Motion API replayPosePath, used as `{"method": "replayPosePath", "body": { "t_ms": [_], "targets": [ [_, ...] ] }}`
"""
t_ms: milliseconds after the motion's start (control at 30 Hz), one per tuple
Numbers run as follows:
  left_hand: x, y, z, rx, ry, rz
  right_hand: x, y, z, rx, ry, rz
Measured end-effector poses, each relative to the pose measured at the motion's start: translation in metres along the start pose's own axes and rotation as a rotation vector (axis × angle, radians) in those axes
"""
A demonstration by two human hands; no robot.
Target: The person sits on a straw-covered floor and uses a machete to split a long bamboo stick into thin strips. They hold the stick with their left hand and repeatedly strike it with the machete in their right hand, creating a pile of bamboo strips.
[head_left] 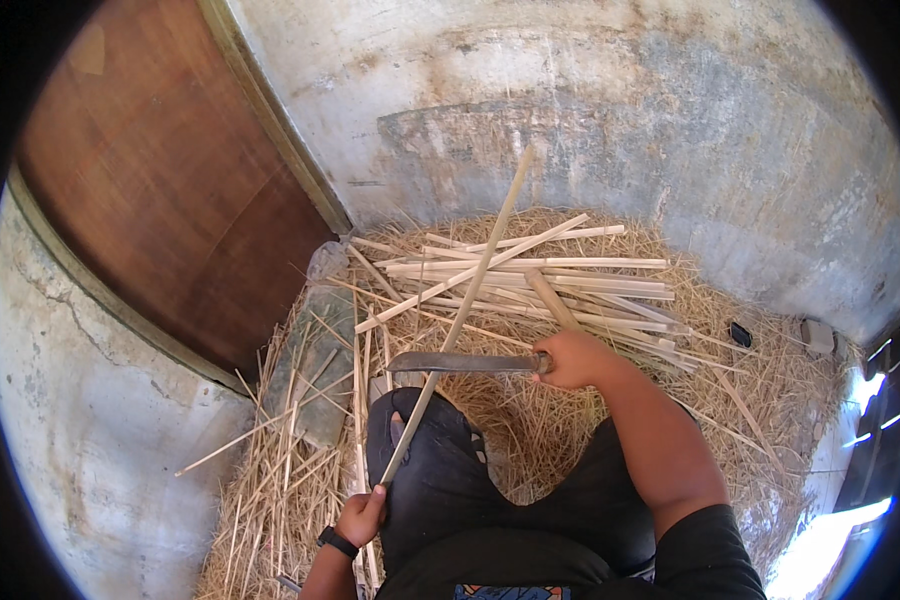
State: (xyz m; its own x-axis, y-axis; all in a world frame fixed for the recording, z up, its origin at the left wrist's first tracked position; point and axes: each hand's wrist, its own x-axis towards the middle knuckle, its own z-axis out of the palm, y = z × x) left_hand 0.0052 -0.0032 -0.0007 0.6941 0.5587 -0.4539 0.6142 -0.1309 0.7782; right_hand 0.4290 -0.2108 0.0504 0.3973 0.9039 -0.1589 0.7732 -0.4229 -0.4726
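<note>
My left hand (361,517), with a dark band on its wrist, is closed around the lower end of a long bamboo strip (483,265). The strip slants up and to the right across my left thigh, its far end in front of the wall. In my right hand (576,360) is the handle of a machete (470,363). Its broad dark blade points left, lies nearly level and crosses over the strip above my left knee. Whether the edge touches the strip I cannot tell. Just beyond my right hand a thicker piece of wood (551,297) rests on the pile.
A pile of pale split strips (530,265) lies ahead on straw-like shavings (510,405). Thin slivers (280,470) litter the left side by a brown door (180,180). A stained wall (610,110) stands behind. A small black object (739,334) and a block (818,336) are at right.
</note>
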Motion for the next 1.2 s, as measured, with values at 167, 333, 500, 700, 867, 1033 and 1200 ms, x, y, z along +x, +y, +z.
{"method": "replayPosePath", "body": {
  "t_ms": [167,333,500,700,867,1033,1200],
  "targets": [
    [0.001,0.003,-0.002,0.014,-0.020,-0.038,0.001,0.003,0.003,-0.013,0.002,-0.006],
    [0.000,-0.001,-0.001,-0.042,-0.028,-0.007,0.006,0.002,0.008,0.007,-0.050,-0.008],
    [0.002,-0.001,-0.002,-0.073,-0.025,-0.059,0.007,0.005,0.011,0.041,-0.040,-0.024],
    [0.002,-0.002,-0.001,-0.095,-0.014,-0.079,0.008,0.005,0.012,0.064,-0.028,-0.036],
    [0.001,-0.001,-0.001,-0.130,-0.019,-0.085,0.008,0.005,0.013,0.064,-0.018,-0.056],
    [-0.001,0.002,0.000,-0.161,-0.031,-0.082,0.010,0.007,0.016,0.062,-0.018,-0.087],
    [-0.001,0.007,0.001,-0.159,-0.029,-0.063,0.010,0.007,0.017,0.064,-0.028,-0.057]
  ]
}}
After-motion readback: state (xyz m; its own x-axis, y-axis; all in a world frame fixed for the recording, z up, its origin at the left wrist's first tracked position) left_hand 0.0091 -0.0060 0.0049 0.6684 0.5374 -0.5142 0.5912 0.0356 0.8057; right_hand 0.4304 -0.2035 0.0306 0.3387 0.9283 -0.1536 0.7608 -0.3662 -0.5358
